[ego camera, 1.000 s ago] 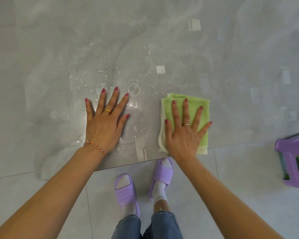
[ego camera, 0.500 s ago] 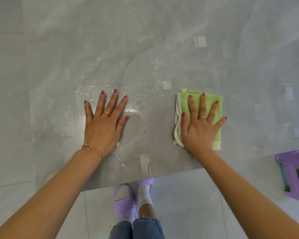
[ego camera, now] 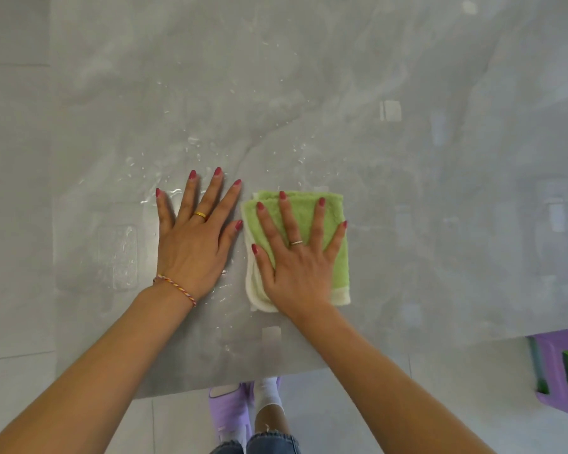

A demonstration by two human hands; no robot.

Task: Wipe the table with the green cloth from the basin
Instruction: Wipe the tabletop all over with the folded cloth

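The right hand (ego camera: 295, 257) lies flat with fingers spread on the folded green cloth (ego camera: 336, 257), pressing rather than gripping it. The cloth sits near the table (ego camera: 440, 191) edge, long axis near-to-far, just right of the flat, empty left hand (ego camera: 194, 237); water drops (ego camera: 191, 140) lie far-left of it

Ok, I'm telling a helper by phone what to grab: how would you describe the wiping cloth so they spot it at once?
Start at the grey glossy table and find its near edge. The green cloth lies there, folded, under the flat right hand, beside the left hand on bare wet tabletop. It is the only soft, lime-green thing on the table, with cream edging.
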